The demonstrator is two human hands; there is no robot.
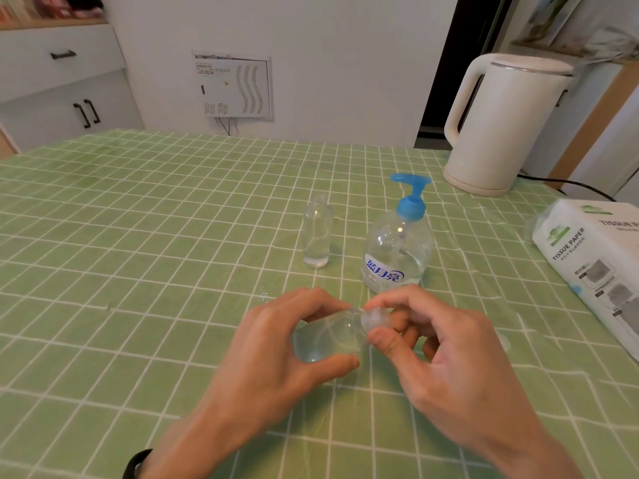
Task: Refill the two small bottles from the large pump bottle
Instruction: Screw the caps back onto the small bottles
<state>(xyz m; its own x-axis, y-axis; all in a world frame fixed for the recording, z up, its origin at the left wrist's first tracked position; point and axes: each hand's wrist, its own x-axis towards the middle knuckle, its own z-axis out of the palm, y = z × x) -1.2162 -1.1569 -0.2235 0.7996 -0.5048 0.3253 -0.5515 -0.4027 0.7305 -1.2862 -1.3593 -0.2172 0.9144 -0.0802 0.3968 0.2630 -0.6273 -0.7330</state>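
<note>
- The left hand is curled round the held small bottle. The thumb lies under its body and the fingers wrap over the top.
- This bottle is a clear, smooth plastic cylinder with a rounded shoulder. It is tipped nearly on its side above the cloth, with its neck pointing toward the right hand. It has a faint bluish tint, and I cannot tell how full it is.
- The right hand pinches the clear cap between thumb and forefinger. The cap is small, round and translucent, and it sits at the bottle's neck. The other fingers are loosely bent behind it.
- Beyond the left hand's fingertips stands the second small bottle. It is upright, clear, slim and straight-walled, with an open threaded neck.
- Just beyond the right hand's knuckles stands the large pump bottle. It is squat, rounded and transparent, with a white-and-blue label and a glossy blue pump head.
- Far beyond the right hand sits a matte cream kettle with a looped handle.
- Out to the right of the right hand lies a film-wrapped white tissue pack.
- Under both hands is a green tablecloth gridded with white lines.
- A black band circles the left wrist.
</note>
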